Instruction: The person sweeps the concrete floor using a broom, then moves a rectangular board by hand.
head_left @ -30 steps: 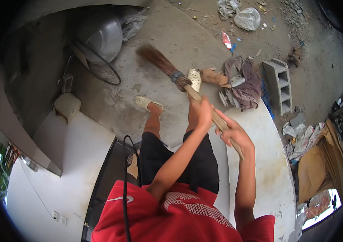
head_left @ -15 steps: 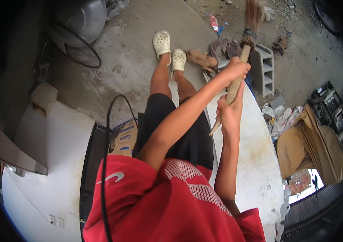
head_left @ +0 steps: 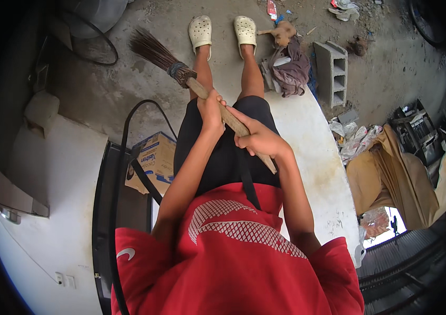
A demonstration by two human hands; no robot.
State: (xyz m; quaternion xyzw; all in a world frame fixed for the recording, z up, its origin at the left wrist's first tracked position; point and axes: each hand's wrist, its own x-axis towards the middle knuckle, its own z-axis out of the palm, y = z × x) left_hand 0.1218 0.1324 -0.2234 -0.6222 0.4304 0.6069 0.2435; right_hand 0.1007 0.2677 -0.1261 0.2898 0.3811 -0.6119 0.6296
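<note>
I hold a stick broom point(head_left: 197, 88) slantwise in front of my black shorts, its dark bristles pointing to the far left over the concrete floor. My left hand point(head_left: 211, 113) is wrapped round the wooden handle below the bound bristles. Lower down, my right hand point(head_left: 258, 136) grips the same handle, with the index finger stretched along it. The handle's pointed end sticks out past the right hand. Whether the bristles touch the floor I cannot tell.
My feet wear cream clogs point(head_left: 200, 32). A tan puppy-like animal point(head_left: 284, 34) lies by a crumpled brown cloth point(head_left: 292, 71). Right of them stands a hollow concrete block point(head_left: 323, 73). A white wall point(head_left: 312, 152) runs along my right; a cardboard box point(head_left: 154, 155) is at my left.
The broom has swung from the far right across to the left, both hands moving with it and keeping their grip. My feet now stand farther apart, and my view has shifted.
</note>
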